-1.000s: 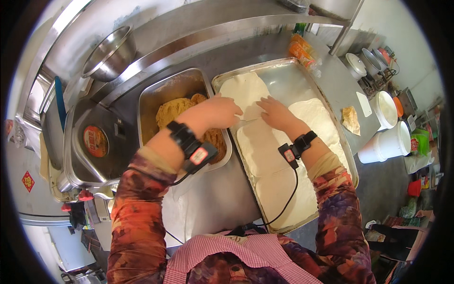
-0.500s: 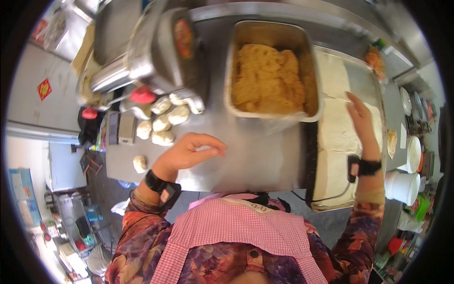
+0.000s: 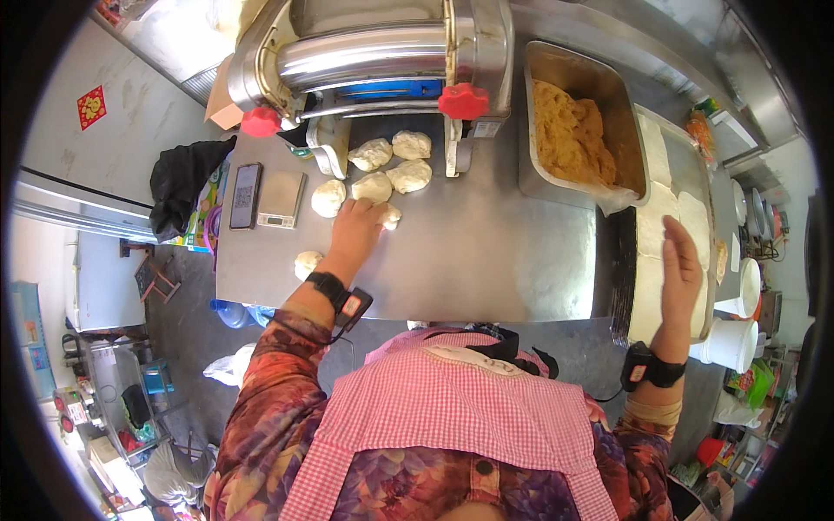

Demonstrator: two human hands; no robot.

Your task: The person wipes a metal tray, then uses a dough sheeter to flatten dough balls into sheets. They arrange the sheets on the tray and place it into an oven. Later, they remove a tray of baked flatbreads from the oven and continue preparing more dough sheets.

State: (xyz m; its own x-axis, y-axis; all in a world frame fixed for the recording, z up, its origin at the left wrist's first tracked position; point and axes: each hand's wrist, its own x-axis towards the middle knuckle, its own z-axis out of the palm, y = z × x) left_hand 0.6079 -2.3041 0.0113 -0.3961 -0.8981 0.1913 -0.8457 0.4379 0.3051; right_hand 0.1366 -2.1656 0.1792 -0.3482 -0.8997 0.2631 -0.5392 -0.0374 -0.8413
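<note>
My left hand (image 3: 356,233) reaches over the steel table, its fingers curled onto a pale dough ball (image 3: 391,217) that they partly cover. Several more dough balls (image 3: 372,154) sit in a cluster just beyond it, below a dough roller (image 3: 365,54) with red knobs. Nearer my left wrist lies a single dough piece (image 3: 307,264). Over on the right, my right hand (image 3: 681,265) hovers with fingers stretched out, holding nothing, above a tray (image 3: 641,260) that bears flat white dough sheets (image 3: 692,234).
A deep steel pan (image 3: 627,104) of yellow-brown filling (image 3: 573,130) stands at the far right, plastic film hanging over its near corner. A small scale (image 3: 281,198) and a phone (image 3: 246,196) lie at the left. White buckets (image 3: 731,343) are beyond the tray.
My head view has turned left, so the roller shows fully. My left hand has moved forward onto a dough ball. My right hand stays near the tray with its fingers out.
</note>
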